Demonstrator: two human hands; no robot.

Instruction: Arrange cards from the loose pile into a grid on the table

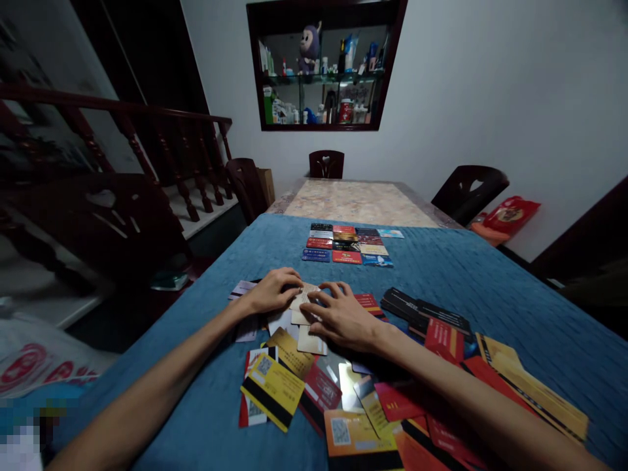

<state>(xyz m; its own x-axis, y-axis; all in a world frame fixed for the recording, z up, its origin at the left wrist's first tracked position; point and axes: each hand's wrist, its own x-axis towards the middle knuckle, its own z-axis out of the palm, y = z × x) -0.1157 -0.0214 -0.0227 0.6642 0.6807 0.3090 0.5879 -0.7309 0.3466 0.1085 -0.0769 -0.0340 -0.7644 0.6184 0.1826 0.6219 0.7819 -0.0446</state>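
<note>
A cream card (307,296) lies over the pile in the middle of the blue cloth, between my two hands. My left hand (275,290) has its fingers bent and closed at the card's left edge. From the other side, my right hand (343,317) grips it with curved fingers, the thumb lower down. Below it are another pale card (312,341) and white ones partly covered. Nearer to me lie a yellow card with a black stripe (273,391), a dark red card (321,387) and an orange card (363,439). My right forearm covers part of the pile.
Beyond my hands, several cards (347,257) are laid out in rows. Black cards (426,310) and yellow cards (534,392) lie right. The blue cloth (495,288) covers the near table. Chairs (468,191) stand around it; a railing (161,140) is at left.
</note>
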